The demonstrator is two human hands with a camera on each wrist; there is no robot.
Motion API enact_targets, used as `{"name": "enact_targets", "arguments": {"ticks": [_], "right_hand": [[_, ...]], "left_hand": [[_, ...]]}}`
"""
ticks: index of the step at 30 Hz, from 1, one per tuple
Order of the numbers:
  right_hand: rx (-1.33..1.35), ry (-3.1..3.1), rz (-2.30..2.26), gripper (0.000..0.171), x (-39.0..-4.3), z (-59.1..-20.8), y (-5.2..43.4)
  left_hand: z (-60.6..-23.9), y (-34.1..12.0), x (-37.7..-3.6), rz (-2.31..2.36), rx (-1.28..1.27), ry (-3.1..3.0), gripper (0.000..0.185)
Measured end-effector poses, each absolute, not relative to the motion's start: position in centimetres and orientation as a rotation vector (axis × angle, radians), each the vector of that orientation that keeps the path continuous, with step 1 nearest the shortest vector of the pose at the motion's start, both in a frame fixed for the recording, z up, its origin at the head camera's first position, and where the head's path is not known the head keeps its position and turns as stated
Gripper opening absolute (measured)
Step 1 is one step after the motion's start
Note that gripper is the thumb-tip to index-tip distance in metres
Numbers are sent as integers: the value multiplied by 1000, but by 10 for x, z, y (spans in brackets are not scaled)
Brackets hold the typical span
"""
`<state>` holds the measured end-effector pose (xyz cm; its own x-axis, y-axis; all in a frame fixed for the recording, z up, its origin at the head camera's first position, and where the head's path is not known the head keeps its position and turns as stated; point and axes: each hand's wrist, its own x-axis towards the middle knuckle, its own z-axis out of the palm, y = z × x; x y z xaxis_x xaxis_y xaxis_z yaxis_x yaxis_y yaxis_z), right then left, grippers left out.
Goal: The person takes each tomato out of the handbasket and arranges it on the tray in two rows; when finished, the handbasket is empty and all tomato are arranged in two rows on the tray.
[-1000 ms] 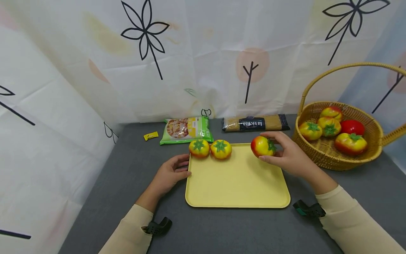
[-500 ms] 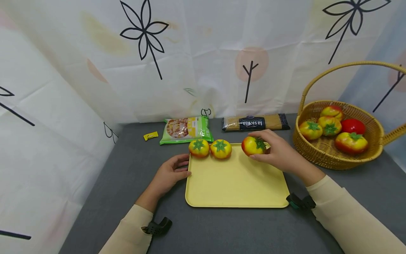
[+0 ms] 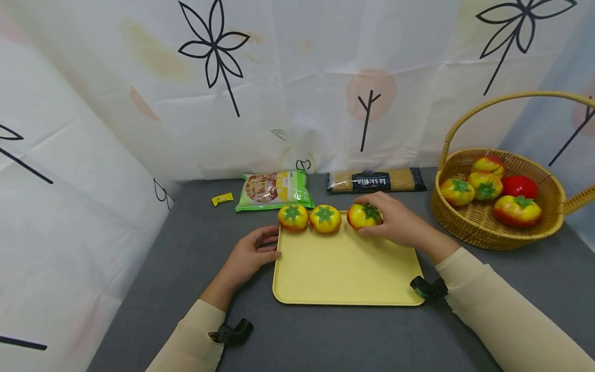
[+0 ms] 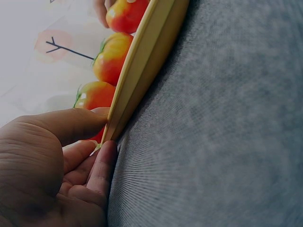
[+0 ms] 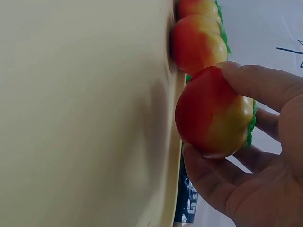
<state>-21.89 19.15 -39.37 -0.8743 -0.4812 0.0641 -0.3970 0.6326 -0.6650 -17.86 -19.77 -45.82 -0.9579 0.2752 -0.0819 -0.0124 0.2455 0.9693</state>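
Your right hand (image 3: 395,221) has moved left along the far side of the yellow tray (image 3: 344,274), so the held tomato (image 3: 362,217) is now closer to the two that sit there. It is shiny, red and yellow, with green leaves on top. Your right thumb and fingers grip it by its sides, and its leafy top tips toward your palm. It is by the tray's far edge, and a gap shows between it and the next tomato. You cannot tell if it touches the tray.

Your left hand (image 3: 251,253) has stayed at the tray's left edge. Its thumb and fingers pinch the edge, near the corner tomato (image 3: 293,218). The middle tomato (image 3: 325,219) sits just beside that one, with its leaves up.

The tray lies on a gray table (image 3: 325,341). Behind it are a green food bag (image 3: 274,191) and a long pasta packet (image 3: 376,181). A small yellow packet (image 3: 222,199) lies left of the bag. On your right stands a wicker basket (image 3: 481,235) with a tall handle and five red and yellow fruits inside.
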Motion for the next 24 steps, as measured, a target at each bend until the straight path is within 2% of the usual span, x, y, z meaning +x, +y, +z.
{"name": "enact_targets", "arguments": {"ticks": [24], "right_hand": [[-697, 2692, -1055, 67, -234, -406, 181]], "left_hand": [[-459, -197, -179, 1779, 223, 2294, 68]]}}
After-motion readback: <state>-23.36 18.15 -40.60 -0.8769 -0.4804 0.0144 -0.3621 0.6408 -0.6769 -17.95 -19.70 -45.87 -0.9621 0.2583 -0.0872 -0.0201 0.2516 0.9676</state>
